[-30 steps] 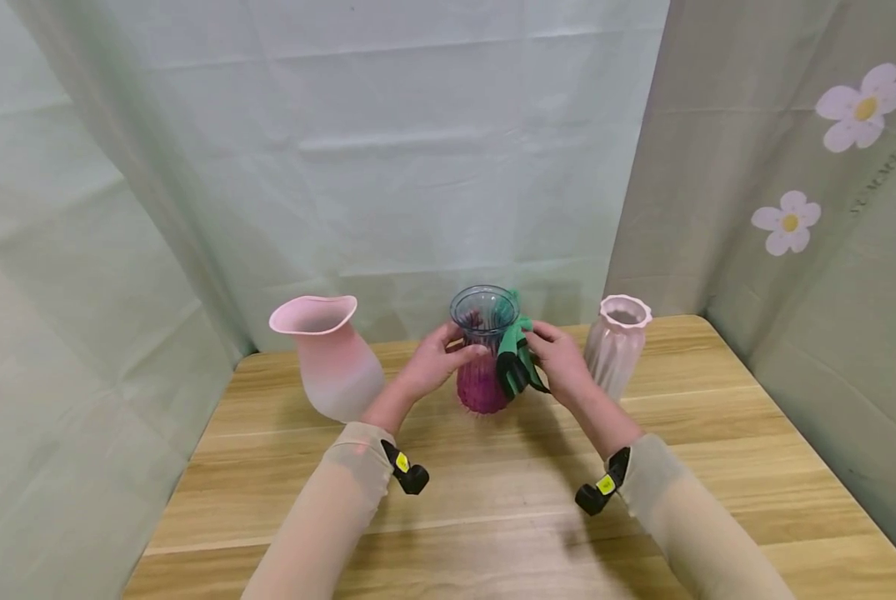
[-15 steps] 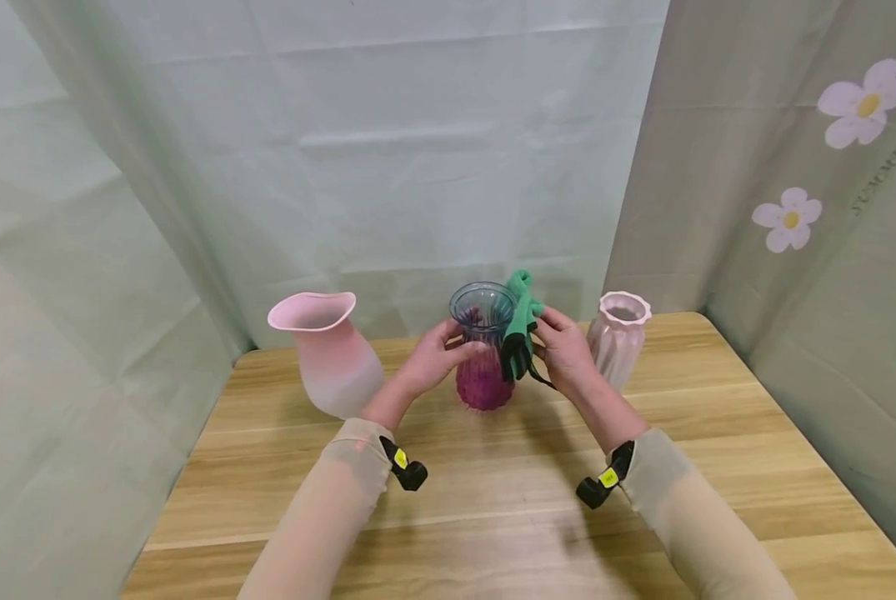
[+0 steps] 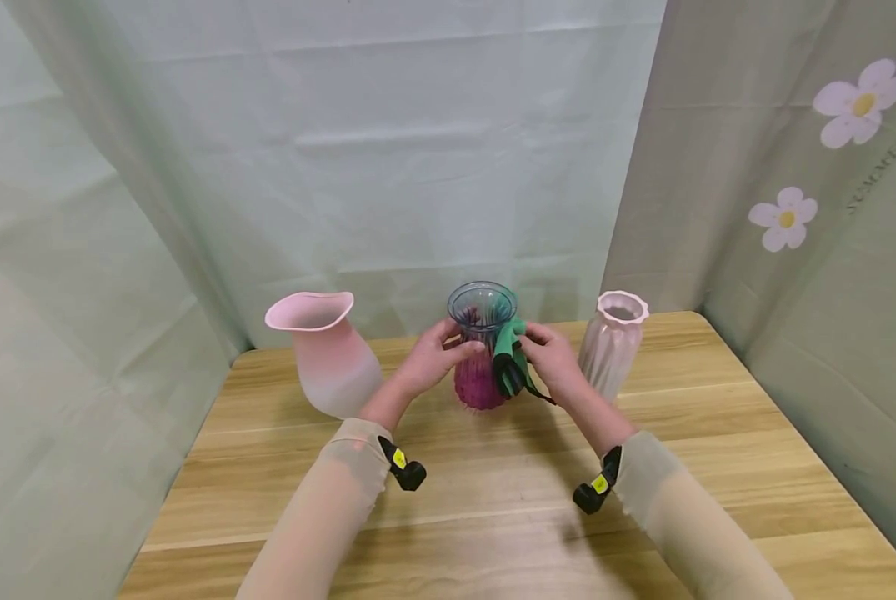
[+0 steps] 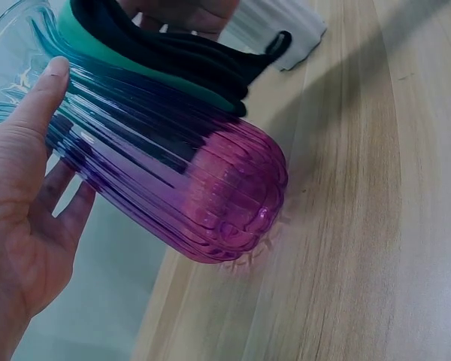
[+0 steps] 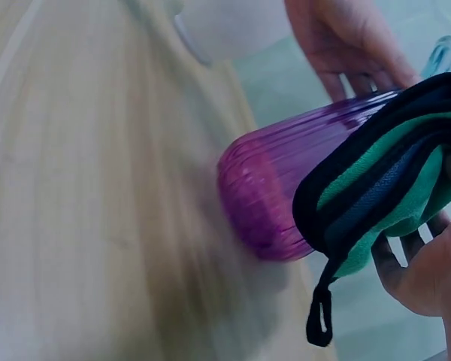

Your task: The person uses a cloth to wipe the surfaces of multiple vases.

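Observation:
A ribbed glass vase [image 3: 476,379], blue at the mouth and magenta at the base, stands upright in the middle of the head view. My left hand [image 3: 427,364] holds it from the left, thumb across the near side [image 4: 39,101]. On the vase's right side, my right hand [image 3: 556,364] grips a folded green cloth [image 3: 506,354] with black edging and a hanging loop. The cloth lies against the glass in the left wrist view. Fingertips of the right hand are partly hidden by the cloth [image 5: 398,169]. Whether the vase's base touches the table is hard to tell.
On the left of the wooden table [image 3: 478,533] stands a pink-to-white vase [image 3: 335,367] with a wavy rim. A pale pink fluted vase [image 3: 613,350] is close behind the right hand. Pale curtains [image 3: 417,150] enclose the back and sides.
The right hand with the cloth rose a little along the vase half a second ago, then came back down. The left hand and vase stayed nearly still.

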The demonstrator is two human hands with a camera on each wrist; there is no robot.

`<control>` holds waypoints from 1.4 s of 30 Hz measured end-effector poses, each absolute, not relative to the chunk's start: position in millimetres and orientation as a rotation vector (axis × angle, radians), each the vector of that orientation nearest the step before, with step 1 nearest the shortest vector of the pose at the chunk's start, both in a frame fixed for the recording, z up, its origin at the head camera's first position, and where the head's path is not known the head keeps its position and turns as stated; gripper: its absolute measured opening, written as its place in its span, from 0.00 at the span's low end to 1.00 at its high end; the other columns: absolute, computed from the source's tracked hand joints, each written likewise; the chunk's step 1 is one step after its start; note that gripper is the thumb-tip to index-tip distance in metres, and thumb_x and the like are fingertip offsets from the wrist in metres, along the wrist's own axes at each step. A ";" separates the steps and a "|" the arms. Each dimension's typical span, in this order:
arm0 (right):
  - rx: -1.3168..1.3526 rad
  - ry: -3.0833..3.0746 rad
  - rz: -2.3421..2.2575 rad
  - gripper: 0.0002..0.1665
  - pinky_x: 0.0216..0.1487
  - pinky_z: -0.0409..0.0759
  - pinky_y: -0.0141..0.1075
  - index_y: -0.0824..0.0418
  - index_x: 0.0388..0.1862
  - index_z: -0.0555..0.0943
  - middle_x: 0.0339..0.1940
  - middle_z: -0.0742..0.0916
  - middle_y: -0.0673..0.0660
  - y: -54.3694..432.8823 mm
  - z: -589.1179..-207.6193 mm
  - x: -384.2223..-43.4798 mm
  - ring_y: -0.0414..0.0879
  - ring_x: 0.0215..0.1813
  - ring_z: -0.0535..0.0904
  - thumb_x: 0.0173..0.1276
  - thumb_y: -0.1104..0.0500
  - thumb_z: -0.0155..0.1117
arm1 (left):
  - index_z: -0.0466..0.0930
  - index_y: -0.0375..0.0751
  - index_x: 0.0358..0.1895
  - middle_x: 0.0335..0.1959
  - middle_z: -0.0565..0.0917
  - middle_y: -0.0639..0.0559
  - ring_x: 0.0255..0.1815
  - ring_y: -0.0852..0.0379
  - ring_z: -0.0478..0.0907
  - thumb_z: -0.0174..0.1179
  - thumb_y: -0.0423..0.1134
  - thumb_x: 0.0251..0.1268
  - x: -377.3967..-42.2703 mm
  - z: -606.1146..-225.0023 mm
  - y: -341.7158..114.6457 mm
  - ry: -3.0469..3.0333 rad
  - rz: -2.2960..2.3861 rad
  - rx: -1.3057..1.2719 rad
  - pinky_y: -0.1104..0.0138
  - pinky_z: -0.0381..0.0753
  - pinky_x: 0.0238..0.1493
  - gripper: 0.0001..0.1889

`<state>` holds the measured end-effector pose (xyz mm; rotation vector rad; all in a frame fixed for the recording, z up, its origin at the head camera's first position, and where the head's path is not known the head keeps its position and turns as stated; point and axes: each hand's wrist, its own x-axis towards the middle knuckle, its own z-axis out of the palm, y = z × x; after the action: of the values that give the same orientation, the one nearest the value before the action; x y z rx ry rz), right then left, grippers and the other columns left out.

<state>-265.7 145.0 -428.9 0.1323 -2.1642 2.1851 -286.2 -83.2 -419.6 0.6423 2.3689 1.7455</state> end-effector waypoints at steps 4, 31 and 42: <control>0.096 -2.246 2.120 0.17 0.47 0.80 0.31 0.73 0.58 0.82 0.48 0.87 0.56 149.0 -445.4 -263.6 0.39 0.47 0.80 0.76 0.64 0.62 | 0.69 0.53 0.75 0.71 0.75 0.53 0.73 0.52 0.68 0.68 0.49 0.69 -286.3 -420.1 -82.9 2.371 1.747 0.645 0.55 0.72 0.70 0.33; 0.046 -2.114 2.187 0.12 0.48 0.76 0.29 0.71 0.55 0.77 0.48 0.82 0.56 140.2 -454.3 -265.4 0.43 0.50 0.76 0.78 0.67 0.57 | 0.70 0.50 0.74 0.70 0.75 0.51 0.73 0.52 0.68 0.68 0.49 0.69 -287.1 -420.3 -83.4 2.367 1.755 0.662 0.57 0.70 0.71 0.32; 0.100 -1.762 2.505 0.03 0.35 0.73 0.29 0.57 0.45 0.73 0.39 0.80 0.47 137.8 -400.4 -260.8 0.39 0.41 0.76 0.81 0.64 0.55 | 0.69 0.48 0.74 0.71 0.75 0.50 0.73 0.51 0.68 0.69 0.52 0.68 -287.6 -421.8 -85.3 2.382 1.735 0.639 0.56 0.71 0.70 0.35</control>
<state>-260.8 137.8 -400.4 0.0998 -1.7616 2.5053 -287.6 -85.3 -421.8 0.6390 2.3817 1.7351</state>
